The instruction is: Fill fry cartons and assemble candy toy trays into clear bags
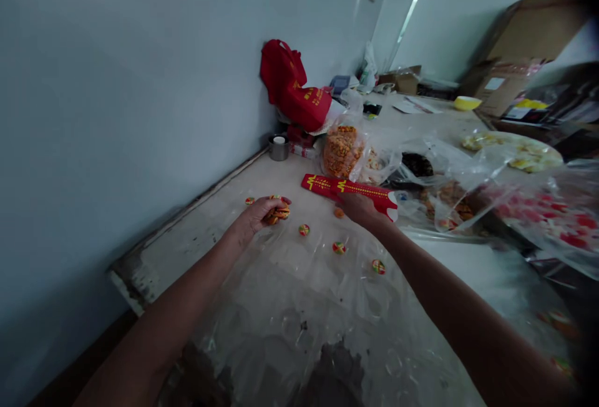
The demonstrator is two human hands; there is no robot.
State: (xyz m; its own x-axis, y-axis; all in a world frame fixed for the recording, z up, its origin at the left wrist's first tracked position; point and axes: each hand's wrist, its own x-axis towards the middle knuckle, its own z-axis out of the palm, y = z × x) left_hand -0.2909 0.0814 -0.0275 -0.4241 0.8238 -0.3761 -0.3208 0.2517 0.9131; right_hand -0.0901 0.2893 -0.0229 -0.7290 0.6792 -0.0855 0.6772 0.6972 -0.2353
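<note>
My left hand [266, 210] is closed around a few small round orange pieces [279, 213] that look like biscuits. It is held above the table, and a red-green-yellow round piece [250, 201] lies just left of it. My right hand [359, 208] rests at a long red card strip [322, 185] with yellow markings and covers part of it. Its fingertips are dark and partly hidden, so their grip does not show. A single orange piece [339, 212] lies beside that hand. Patterned round pieces [339, 248] are spaced out in a row nearer me.
Behind the strip stands a clear bag of orange snacks [343, 151]. A metal cup [279, 148] and a red cloth bag [299, 95] are by the wall. On the right lie plastic bags of pink-and-red pieces [547, 210], a yellow bowl [467, 103] and cardboard boxes [500, 85].
</note>
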